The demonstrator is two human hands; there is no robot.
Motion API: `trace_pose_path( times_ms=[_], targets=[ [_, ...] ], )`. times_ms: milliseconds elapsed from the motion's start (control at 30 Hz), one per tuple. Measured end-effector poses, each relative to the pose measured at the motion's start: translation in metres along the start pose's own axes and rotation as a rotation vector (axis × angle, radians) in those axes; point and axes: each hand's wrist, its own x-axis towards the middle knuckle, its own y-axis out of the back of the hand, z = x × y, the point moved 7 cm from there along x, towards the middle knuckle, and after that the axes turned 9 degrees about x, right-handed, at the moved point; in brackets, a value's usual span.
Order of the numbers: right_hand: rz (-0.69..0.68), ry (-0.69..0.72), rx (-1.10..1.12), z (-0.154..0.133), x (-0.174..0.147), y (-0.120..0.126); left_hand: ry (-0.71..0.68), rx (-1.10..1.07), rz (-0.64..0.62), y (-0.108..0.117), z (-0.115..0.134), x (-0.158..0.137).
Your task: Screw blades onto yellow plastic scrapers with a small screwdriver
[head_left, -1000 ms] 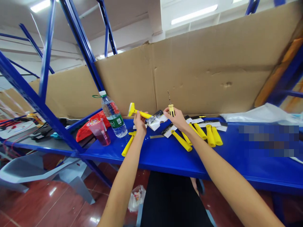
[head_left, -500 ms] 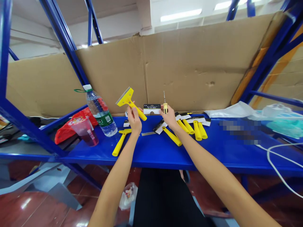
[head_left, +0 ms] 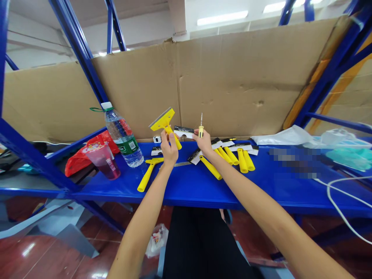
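Observation:
My left hand is closed round the handle of a yellow scraper, its wide metal-edged head tilted up to the left. My right hand grips a screwdriver with its shaft upright, and its fingers also pinch a black-and-white card sleeve with a half-round notch. The sleeve is between the two hands, near the scraper's neck. Below the left hand another yellow scraper lies without a sleeve. A thin metal blade rests between my forearms. Several sleeved scrapers lie beyond my right wrist.
At the left stand a water bottle and a plastic cup beside a red bag. A cardboard wall closes the back of the blue table. White bags and a white cable lie at the right.
The scraper in my left hand has moved right, toward the card sleeve. The sleeve has tilted and shifted slightly left with my right hand, which still holds the screwdriver.

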Motion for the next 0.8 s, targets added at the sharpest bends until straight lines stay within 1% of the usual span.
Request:
trace_pose_path(
  times_ms=[100, 167, 200, 233, 267, 333, 467, 533, 567, 600, 667, 733, 800],
  targets=[
    [-0.145, -0.078, 0.006, 0.006, 0.007, -0.050, 0.032, -0.001, 0.020, 0.002, -0.006, 0.001],
    [-0.259, -0.113, -0.015, 0.007, 0.009, -0.078, 0.076, -0.015, 0.049, 0.005, -0.012, 0.003],
    [-0.304, -0.123, -0.031, 0.007, 0.008, -0.086, 0.107, -0.032, 0.063, 0.006, -0.015, 0.003],
    [-0.337, -0.128, -0.049, 0.005, 0.008, -0.089, 0.139, -0.053, 0.075, 0.008, -0.019, 0.004],
    [-0.356, -0.127, -0.070, 0.003, 0.007, -0.086, 0.171, -0.078, 0.081, 0.008, -0.022, 0.005],
    [-0.347, -0.106, -0.120, -0.003, 0.008, -0.067, 0.230, -0.141, 0.072, 0.006, -0.028, 0.006],
    [-0.238, -0.019, -0.206, -0.022, 0.011, 0.001, 0.345, -0.279, 0.048, -0.004, -0.037, 0.005],
    [-0.246, 0.029, -0.233, -0.034, 0.007, 0.029, 0.405, -0.324, 0.022, -0.010, -0.041, 0.002],
    [-0.261, 0.080, -0.241, -0.042, 0.003, 0.039, 0.429, -0.334, 0.000, -0.014, -0.042, 0.001],
    [-0.256, 0.142, -0.241, -0.051, -0.002, 0.049, 0.446, -0.334, -0.027, -0.017, -0.043, -0.001],
    [-0.175, 0.260, -0.199, -0.072, -0.012, 0.065, 0.460, -0.310, -0.083, -0.023, -0.042, -0.005],
    [-0.076, 0.322, -0.137, -0.088, -0.022, 0.076, 0.459, -0.283, -0.127, -0.027, -0.040, -0.008],
    [-0.047, 0.351, -0.106, -0.100, -0.029, 0.077, 0.457, -0.270, -0.157, -0.031, -0.037, -0.012]
  ],
)
